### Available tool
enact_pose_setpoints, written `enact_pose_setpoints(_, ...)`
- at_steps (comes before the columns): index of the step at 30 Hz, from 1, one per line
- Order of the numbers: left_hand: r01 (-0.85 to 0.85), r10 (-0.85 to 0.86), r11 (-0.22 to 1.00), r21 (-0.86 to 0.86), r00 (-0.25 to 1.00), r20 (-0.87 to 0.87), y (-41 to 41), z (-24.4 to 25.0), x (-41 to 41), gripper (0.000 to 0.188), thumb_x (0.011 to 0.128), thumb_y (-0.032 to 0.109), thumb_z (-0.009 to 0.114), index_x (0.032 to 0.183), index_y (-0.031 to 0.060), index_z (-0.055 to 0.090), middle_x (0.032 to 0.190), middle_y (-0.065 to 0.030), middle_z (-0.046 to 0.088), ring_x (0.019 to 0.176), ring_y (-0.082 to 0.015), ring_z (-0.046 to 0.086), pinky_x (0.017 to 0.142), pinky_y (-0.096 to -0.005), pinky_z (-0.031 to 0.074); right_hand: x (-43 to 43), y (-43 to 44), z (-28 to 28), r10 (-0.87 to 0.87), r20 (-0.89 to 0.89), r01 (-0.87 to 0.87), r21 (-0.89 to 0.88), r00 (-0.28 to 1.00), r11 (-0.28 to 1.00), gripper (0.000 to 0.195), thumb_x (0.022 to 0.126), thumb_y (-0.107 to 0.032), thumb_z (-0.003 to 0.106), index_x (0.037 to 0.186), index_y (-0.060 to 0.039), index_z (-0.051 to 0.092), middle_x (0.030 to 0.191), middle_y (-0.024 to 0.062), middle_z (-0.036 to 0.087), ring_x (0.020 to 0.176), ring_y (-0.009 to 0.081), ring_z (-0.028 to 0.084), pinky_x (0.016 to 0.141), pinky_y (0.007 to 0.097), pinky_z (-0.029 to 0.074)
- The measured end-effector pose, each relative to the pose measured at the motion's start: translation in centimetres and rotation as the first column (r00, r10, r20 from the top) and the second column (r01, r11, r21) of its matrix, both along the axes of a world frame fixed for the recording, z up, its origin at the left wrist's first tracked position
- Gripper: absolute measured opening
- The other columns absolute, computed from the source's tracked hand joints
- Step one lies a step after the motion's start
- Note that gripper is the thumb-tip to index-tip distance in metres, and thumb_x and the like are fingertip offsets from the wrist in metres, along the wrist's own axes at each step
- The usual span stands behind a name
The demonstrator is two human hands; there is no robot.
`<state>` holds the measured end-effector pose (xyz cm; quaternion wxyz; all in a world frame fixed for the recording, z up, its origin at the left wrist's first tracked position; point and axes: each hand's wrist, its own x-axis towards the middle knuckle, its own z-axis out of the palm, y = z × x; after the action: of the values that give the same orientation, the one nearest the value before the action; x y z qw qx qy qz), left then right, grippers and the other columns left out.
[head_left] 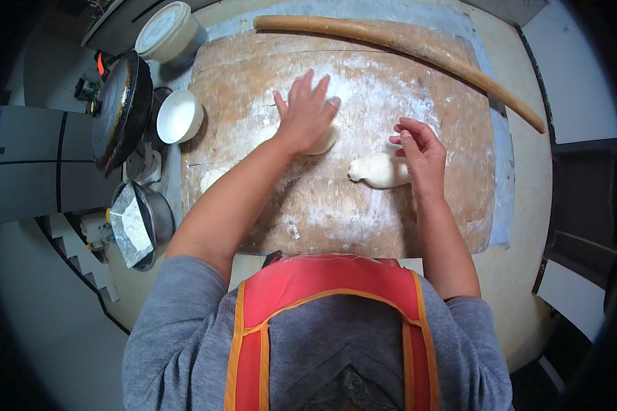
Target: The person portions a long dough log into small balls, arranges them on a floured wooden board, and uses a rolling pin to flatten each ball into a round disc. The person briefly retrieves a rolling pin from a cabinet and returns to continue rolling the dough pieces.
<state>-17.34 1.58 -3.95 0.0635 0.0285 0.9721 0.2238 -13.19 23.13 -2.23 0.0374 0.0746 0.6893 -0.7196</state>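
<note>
My left hand is spread flat, fingers apart, over a round piece of white dough that it partly hides. A second dough piece shows beside my left wrist, and another lies near the board's left side, partly behind my forearm. My right hand is raised with its fingers loosely bent and nothing visible between them. Just left of it, partly covered by it, lies a longer lump of dough with a pinched left end. All the dough rests on a floured wooden board.
A long wooden rolling pin lies across the board's far right corner, overhanging its edge. Along the left stand a lidded plastic tub, a white bowl, a dark pan and a metal pot with a bag of flour.
</note>
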Motion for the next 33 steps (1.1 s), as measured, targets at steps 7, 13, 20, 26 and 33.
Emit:
enact_pose_setpoints(7,0.119,-0.152,0.934,-0.337,0.986,-0.074,1.6,-1.5,2.6,0.055,0.091,0.041,0.037,0.138,0.0132,0.03,0.146,-0.0141,0.018,0.134,-0.0351,0.013,0.107,-0.0552,0.006,1.1,2.1,-1.2,0.044,-0.137,-0.021,0.166,0.99,0.986,0.022,0.083,-0.004,0.053,0.105,-0.0009,0.058,0.099,0.0103,0.062,0.083,0.017,0.062,0.07,0.0261,0.048)
enact_pose_setpoints(13,0.118,-0.124,0.986,-0.114,0.991,-0.048,0.4,-1.3,1.9,0.064,0.088,0.05,0.039,0.139,0.0136,0.028,0.146,-0.0189,0.012,0.136,-0.0357,0.007,0.106,-0.056,0.0,1.0,6.6,0.9,0.499,-0.207,-0.178,0.766,0.842,0.618,0.04,0.069,-0.007,0.06,0.109,-0.0032,0.057,0.112,0.0187,0.055,0.105,0.0349,0.052,0.091,0.0375,0.042)
enact_pose_setpoints(20,0.517,-0.513,0.818,0.252,0.854,-0.087,5.3,-1.0,5.5,0.079,0.072,0.035,0.069,0.132,-0.0006,0.032,0.132,-0.0257,0.035,0.124,-0.0387,0.031,0.105,-0.0423,0.024,1.5,5.6,-0.5,0.756,-0.193,-0.212,0.891,0.625,0.402,0.055,0.061,-0.01,0.064,0.114,-0.0023,0.053,0.109,0.0199,0.054,0.102,0.0347,0.05,0.092,0.0408,0.038)
enact_pose_setpoints(26,0.359,-0.36,0.919,0.161,0.933,-0.023,7.7,-0.4,8.5,0.072,0.06,0.019,0.078,0.12,0.003,0.043,0.109,-0.0198,0.047,0.102,-0.0368,0.046,0.089,-0.0411,0.039,2.4,4.4,-1.3,0.706,-0.23,-0.077,0.924,0.67,0.374,0.044,0.061,-0.008,0.063,0.104,-0.0009,0.055,0.097,0.017,0.053,0.093,0.0337,0.05,0.083,0.0424,0.039)
enact_pose_setpoints(33,0.272,-0.272,0.956,0.109,0.962,-0.018,8.2,-1.6,9.1,0.057,0.056,0.018,0.08,0.104,0.0071,0.053,0.101,-0.0147,0.051,0.095,-0.034,0.05,0.081,-0.039,0.043,1.5,6.3,-1.7,0.811,-0.082,-0.178,0.958,0.579,0.223,0.044,0.056,-0.012,0.071,0.095,-0.0045,0.052,0.094,0.0137,0.053,0.092,0.0325,0.051,0.089,0.041,0.038)
